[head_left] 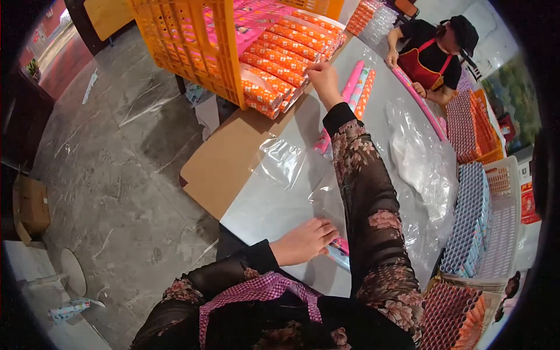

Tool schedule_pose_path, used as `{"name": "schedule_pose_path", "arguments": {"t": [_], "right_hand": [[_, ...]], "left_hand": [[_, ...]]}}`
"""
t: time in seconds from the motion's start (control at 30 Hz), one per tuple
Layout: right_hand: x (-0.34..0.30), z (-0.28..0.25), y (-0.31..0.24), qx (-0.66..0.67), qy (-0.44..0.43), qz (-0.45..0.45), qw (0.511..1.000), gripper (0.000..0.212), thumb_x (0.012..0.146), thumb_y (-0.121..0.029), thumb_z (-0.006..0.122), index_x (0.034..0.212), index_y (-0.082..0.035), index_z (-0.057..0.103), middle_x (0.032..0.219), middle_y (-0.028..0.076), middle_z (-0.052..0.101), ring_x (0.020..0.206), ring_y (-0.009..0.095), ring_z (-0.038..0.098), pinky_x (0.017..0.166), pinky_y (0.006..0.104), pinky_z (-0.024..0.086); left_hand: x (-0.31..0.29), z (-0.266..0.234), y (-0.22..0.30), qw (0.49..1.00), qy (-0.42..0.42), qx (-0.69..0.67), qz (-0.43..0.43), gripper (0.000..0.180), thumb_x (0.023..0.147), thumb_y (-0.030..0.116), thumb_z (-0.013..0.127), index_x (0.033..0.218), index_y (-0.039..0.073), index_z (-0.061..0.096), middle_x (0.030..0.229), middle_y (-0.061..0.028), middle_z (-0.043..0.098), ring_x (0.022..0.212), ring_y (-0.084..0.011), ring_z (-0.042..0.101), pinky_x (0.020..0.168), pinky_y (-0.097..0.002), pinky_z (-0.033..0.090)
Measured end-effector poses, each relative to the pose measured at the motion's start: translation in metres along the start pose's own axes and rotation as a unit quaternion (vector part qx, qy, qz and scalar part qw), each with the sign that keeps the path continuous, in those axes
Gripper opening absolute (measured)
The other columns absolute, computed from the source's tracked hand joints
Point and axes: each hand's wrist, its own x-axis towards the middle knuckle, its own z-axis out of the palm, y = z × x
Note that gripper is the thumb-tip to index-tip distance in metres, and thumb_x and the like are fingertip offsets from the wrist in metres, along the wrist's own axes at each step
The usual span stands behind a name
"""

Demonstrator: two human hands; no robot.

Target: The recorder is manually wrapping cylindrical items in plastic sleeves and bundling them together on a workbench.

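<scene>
My left hand [306, 240] is closed around the near ends of some slim paper rolls [340, 247], pink and light blue; my right sleeve covers part of them. My right arm stretches far across the table. At its end, my right hand [324, 81], fingers curled together, touches the ends of orange patterned wrapping-paper rolls [274, 61] stacked in an orange plastic crate [192, 52]. Just right of that hand, pink, light blue and orange rolls [363, 87] lie side by side. Clear plastic film [283, 160] lies between my two hands.
Crumpled clear bags [423, 169] cover the table's right side. A flat cardboard sheet [219, 157] lies under the crate. Across the table, a person in a red apron [420, 61] holds a long pink roll [417, 99]. Baskets [504, 198] of stacked rolls stand along the right.
</scene>
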Motion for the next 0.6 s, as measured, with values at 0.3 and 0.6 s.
{"name": "schedule_pose_path", "arguments": {"t": [0.3,0.6], "right_hand": [[0.029,-0.007,0.0,0.013,0.093,-0.03,0.995,0.018,0.077,-0.015,0.064,0.085,0.0,0.073,0.085,0.02,0.07,0.081,0.036,0.068,0.076,0.0427,0.053],[0.058,-0.008,-0.01,-0.298,-0.059,-0.254,0.919,0.02,0.078,-0.021,0.071,0.093,-0.007,0.069,0.095,0.014,0.068,0.093,0.035,0.062,0.084,0.0458,0.048]], "left_hand": [[-0.002,0.002,-0.002,0.999,0.029,-0.02,0.003,0.062,0.083,0.034,0.066,0.129,-0.006,0.053,0.128,-0.0151,0.054,0.125,-0.031,0.045,0.107,-0.0397,0.035],[-0.006,0.012,-0.005,0.998,0.054,-0.029,0.011,0.058,0.085,0.031,0.063,0.128,-0.006,0.053,0.126,-0.0162,0.053,0.126,-0.0333,0.045,0.106,-0.0425,0.035]]}}
